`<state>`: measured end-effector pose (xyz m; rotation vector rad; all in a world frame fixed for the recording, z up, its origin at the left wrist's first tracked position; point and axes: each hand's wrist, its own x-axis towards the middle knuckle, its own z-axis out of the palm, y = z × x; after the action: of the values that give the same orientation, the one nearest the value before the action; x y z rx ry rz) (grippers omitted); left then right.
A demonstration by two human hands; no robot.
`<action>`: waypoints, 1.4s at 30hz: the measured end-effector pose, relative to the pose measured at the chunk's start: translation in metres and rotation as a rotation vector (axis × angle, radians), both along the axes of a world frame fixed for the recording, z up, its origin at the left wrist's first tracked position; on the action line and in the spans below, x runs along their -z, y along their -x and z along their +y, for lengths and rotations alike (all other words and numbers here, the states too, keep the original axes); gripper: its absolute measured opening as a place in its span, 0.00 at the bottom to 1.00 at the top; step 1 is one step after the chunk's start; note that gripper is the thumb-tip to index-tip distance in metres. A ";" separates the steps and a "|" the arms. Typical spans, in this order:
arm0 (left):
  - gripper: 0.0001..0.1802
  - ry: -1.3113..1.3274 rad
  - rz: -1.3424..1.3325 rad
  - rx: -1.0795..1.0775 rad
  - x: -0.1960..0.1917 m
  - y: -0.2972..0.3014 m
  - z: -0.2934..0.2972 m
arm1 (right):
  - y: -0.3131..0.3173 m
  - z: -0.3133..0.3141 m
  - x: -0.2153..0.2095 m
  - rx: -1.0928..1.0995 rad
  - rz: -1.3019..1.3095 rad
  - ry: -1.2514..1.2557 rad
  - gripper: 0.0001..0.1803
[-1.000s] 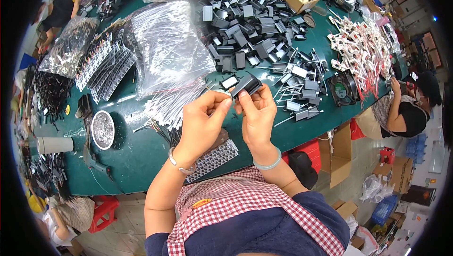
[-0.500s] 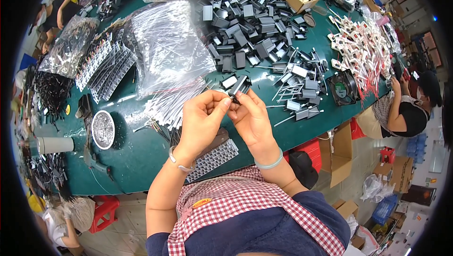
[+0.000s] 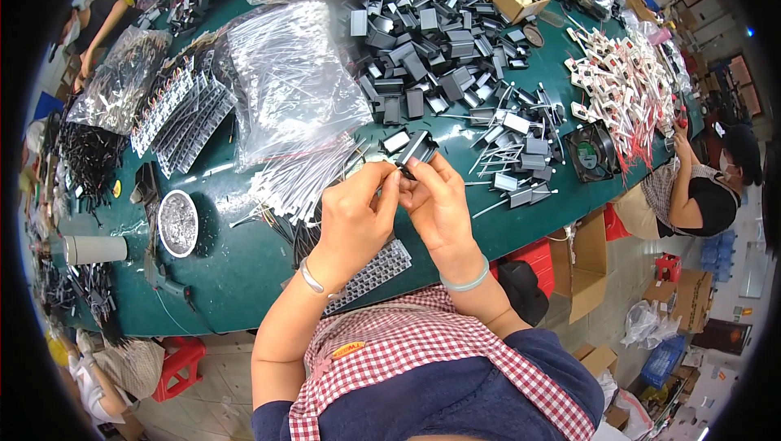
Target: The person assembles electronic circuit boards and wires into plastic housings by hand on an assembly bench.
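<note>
Pinching a small black plastic part (image 3: 416, 150) between the fingertips of both hands, the person holds it just above the near edge of the green table (image 3: 244, 270), roughly at the middle of the view. The left hand (image 3: 358, 217) has its grip closed on the part's lower left end, and the right hand (image 3: 439, 205) has its grip closed on the part from the right and below; what the fingertips work on at the part's underside is hidden. At twelve o'clock from the hands lies a heap of grey-black housings (image 3: 431, 58), and at two o'clock thin metal pins (image 3: 504, 156) are scattered among more small blocks. At three o'clock sits a small black fan (image 3: 592, 152), with a pile of white and red connectors (image 3: 626, 83) beyond it. At eleven o'clock a clear plastic bag (image 3: 289, 83) sprawls over bundled white strips (image 3: 301, 181). At nine o'clock stands a round metal dish (image 3: 177, 223), and a perforated grey strip (image 3: 370, 274) lies just under the left wrist. A co-worker's hand (image 3: 680, 128) reaches the table's far right edge. As I judge it, the part could slip, since only fingertips carry it, and would be hard to find among the look-alike pieces; a sideways push could also bend a thin pin.
</note>
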<state>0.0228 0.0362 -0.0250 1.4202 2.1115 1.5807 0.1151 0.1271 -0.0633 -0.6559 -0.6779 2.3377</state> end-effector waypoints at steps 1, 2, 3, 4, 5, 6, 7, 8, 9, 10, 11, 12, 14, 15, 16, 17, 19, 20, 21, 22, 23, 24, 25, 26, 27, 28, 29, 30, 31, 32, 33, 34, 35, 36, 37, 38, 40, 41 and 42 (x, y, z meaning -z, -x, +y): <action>0.02 -0.014 0.021 -0.001 0.000 0.000 0.000 | 0.001 -0.001 -0.001 0.001 0.000 0.000 0.06; 0.02 -0.028 0.042 -0.002 0.001 0.000 0.001 | 0.002 -0.003 -0.002 0.049 -0.027 -0.026 0.06; 0.02 -0.027 0.043 -0.001 0.002 0.000 0.001 | 0.004 -0.005 -0.004 0.096 -0.055 -0.052 0.07; 0.02 -0.036 0.085 -0.001 0.002 -0.001 0.001 | 0.005 -0.007 -0.005 0.097 -0.054 -0.052 0.07; 0.02 -0.044 0.128 -0.001 0.002 -0.001 0.001 | 0.006 -0.008 -0.007 0.143 -0.073 -0.070 0.07; 0.02 -0.044 0.130 -0.001 0.002 -0.002 0.001 | 0.007 -0.009 -0.008 0.187 -0.090 -0.088 0.07; 0.02 -0.032 0.079 -0.003 0.001 -0.002 0.000 | 0.007 -0.009 -0.008 0.187 -0.089 -0.087 0.07; 0.03 -0.019 0.027 -0.005 0.001 -0.002 0.000 | 0.007 -0.009 -0.008 0.204 -0.104 -0.152 0.07; 0.03 -0.019 0.028 -0.003 0.002 -0.002 0.000 | 0.006 -0.008 -0.008 0.224 -0.120 -0.217 0.06; 0.04 0.013 -0.207 0.001 0.003 -0.001 0.000 | 0.005 -0.007 -0.007 0.226 -0.120 -0.217 0.06; 0.06 0.045 -0.442 0.004 0.004 0.000 0.000 | 0.005 -0.006 -0.006 0.214 -0.104 -0.218 0.06; 0.06 0.046 -0.440 0.004 0.004 0.003 -0.001 | 0.005 -0.006 -0.007 0.200 -0.086 -0.220 0.06; 0.08 0.083 -0.797 0.118 0.003 0.009 -0.004 | 0.005 -0.007 -0.007 0.217 -0.121 -0.292 0.06; 0.08 0.084 -0.797 0.117 0.001 0.010 -0.003 | 0.005 -0.008 -0.008 0.235 -0.158 -0.366 0.05; 0.08 0.091 -0.922 0.132 -0.002 0.012 -0.003 | 0.005 -0.008 -0.008 0.235 -0.157 -0.364 0.05; 0.08 0.099 -1.047 0.147 -0.004 0.013 -0.003 | 0.005 -0.009 -0.009 0.231 -0.158 -0.393 0.05; 0.09 0.081 -1.049 0.158 0.003 0.014 -0.004 | 0.005 -0.009 -0.009 0.227 -0.157 -0.422 0.05; 0.09 0.062 -1.052 0.169 0.005 0.015 -0.005 | 0.006 -0.008 -0.008 0.205 -0.155 -0.411 0.06; 0.09 0.063 -1.052 0.170 0.005 0.014 -0.005 | 0.006 -0.007 -0.008 0.185 -0.156 -0.400 0.06; 0.10 0.093 -1.000 0.148 0.005 0.013 -0.005 | 0.005 -0.007 -0.009 0.186 -0.156 -0.399 0.06; 0.11 0.122 -0.947 0.127 0.006 0.013 -0.006 | 0.005 -0.007 -0.012 0.132 -0.159 -0.364 0.06; 0.11 0.123 -0.946 0.126 0.004 0.013 -0.006 | 0.004 -0.007 -0.014 0.078 -0.162 -0.328 0.06; 0.12 0.122 -0.964 0.132 0.001 0.014 -0.006 | 0.002 -0.005 -0.011 0.077 -0.161 -0.327 0.06; 0.12 0.121 -0.982 0.139 -0.001 0.015 -0.006 | 0.000 -0.001 -0.005 0.005 -0.145 -0.317 0.07; 0.12 0.122 -0.981 0.140 -0.001 0.016 -0.006 | 0.000 0.001 -0.005 -0.065 -0.128 -0.308 0.09; 0.13 0.138 -0.958 0.126 0.000 0.016 -0.007 | 0.000 0.000 -0.005 -0.064 -0.128 -0.308 0.09; 0.13 0.155 -0.935 0.114 0.001 0.016 -0.007 | -0.001 -0.001 -0.007 -0.021 -0.136 -0.337 0.10; 0.13 0.155 -0.934 0.124 0.003 0.016 -0.006 | -0.002 -0.001 -0.009 0.028 -0.145 -0.368 0.12; 0.12 0.145 -0.925 0.059 0.005 0.015 -0.005 | 0.000 -0.003 -0.007 0.039 -0.147 -0.372 0.12; 0.11 0.136 -0.916 -0.005 0.007 0.015 -0.004 | 0.004 -0.006 -0.004 0.200 -0.211 -0.520 0.13; 0.10 0.180 -0.878 -0.010 0.006 0.015 -0.005 | 0.003 -0.007 -0.001 0.360 -0.276 -0.666 0.15; 0.10 0.180 -0.878 0.004 0.007 0.013 -0.006 | -0.001 -0.005 0.002 0.285 -0.369 -0.808 0.12; 0.10 0.187 -0.845 0.010 0.010 0.011 -0.006 | -0.003 -0.002 0.008 0.196 -0.346 -0.823 0.09; 0.10 0.196 -0.813 0.019 0.011 0.009 -0.006 | -0.003 -0.001 0.011 0.109 -0.325 -0.836 0.07; 0.09 0.215 -0.766 0.037 0.011 0.007 -0.005 | -0.005 0.001 0.012 0.046 -0.255 -0.686 0.04; 0.09 0.217 -0.767 0.054 0.010 0.006 -0.003 | -0.006 0.003 0.012 0.062 -0.263 -0.689 0.04; 0.09 0.247 -0.767 0.050 0.010 0.007 -0.002 | -0.007 0.003 0.012 0.092 -0.215 -0.704 0.05; 0.09 0.245 -0.758 0.057 0.012 0.008 -0.001 | -0.008 0.003 0.014 0.100 -0.297 -0.765 0.05; 0.09 0.246 -0.759 0.062 0.013 0.007 0.000 | -0.010 0.004 0.015 0.104 -0.300 -0.765 0.05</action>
<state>0.0156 0.0365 -0.0379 0.6418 1.6938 1.4505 0.1249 0.1309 -0.0780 -0.6516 -1.5190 1.6903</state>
